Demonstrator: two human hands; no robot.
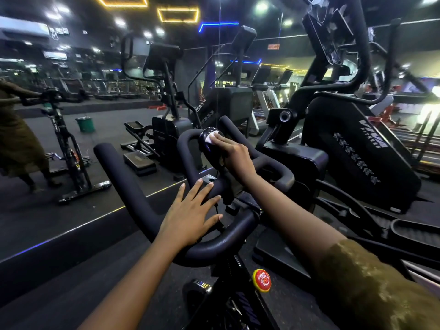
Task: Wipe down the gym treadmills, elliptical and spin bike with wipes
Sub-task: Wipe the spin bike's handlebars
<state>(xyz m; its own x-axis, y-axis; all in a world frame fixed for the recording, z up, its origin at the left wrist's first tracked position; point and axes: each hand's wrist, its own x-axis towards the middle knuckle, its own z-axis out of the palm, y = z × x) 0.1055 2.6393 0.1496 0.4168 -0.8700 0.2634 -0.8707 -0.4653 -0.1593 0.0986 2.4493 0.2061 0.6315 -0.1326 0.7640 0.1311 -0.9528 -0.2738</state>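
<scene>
Both hands are set on the spin bike (214,248): the left hand (190,217) is laid flat with fingers spread wide, and the right hand (234,153) is stretched forward with fingers held together and pressed down. A tall black elliptical (352,151) is seen just beside the bike on the right. The padded black handlebar (133,184) is covered at its middle by the left palm. Ahead of it, the round black console (206,145) is mounted between the bar's forward loops. A red knob (262,280) is seen low on the frame. The white wipe (212,137) is pinned against the console's top under the right fingertips.
</scene>
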